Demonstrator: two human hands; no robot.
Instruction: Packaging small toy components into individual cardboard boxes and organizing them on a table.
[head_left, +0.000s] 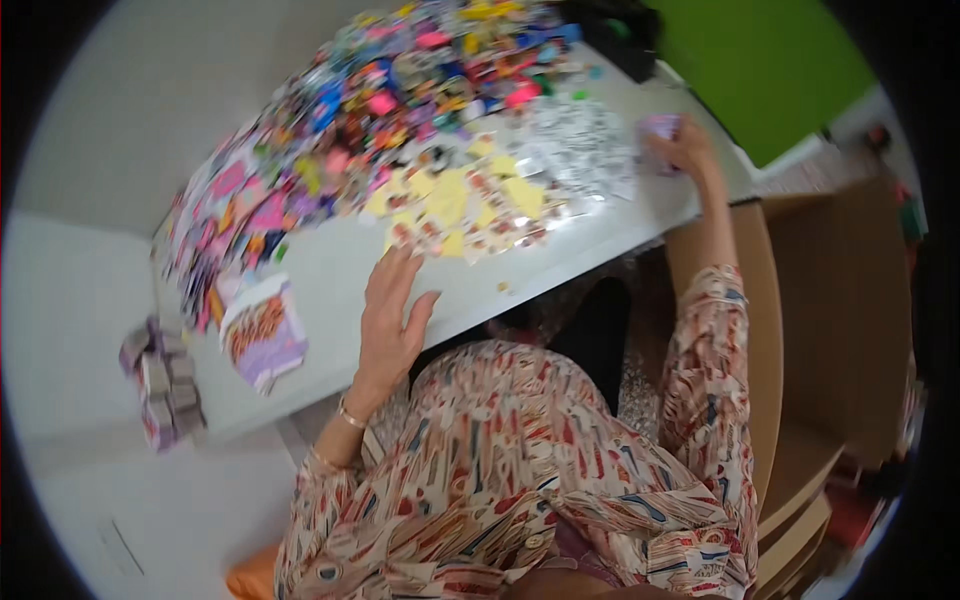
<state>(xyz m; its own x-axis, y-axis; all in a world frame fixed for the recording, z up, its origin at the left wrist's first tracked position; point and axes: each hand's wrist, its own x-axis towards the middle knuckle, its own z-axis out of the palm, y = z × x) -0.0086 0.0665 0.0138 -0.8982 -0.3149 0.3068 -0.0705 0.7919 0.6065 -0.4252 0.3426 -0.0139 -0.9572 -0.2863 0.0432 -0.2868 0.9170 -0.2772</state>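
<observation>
My left hand hovers over or rests on the white table, its fingers stretched out and thumb apart, with nothing in it. Just beyond its fingertips lie yellow slips and small clear packets with a reddish-brown print. At the table's right end my right hand grips a small purple packet, which is blurred. Between the two hands spreads a patch of small white printed slips. A purple and white pouch with a brown picture lies on the left part of the table.
A large heap of colourful small pieces covers the table's far side. Several purple-grey bundled packs sit at the left edge. An open cardboard box stands at the right, below a green panel. A black item lies at the back.
</observation>
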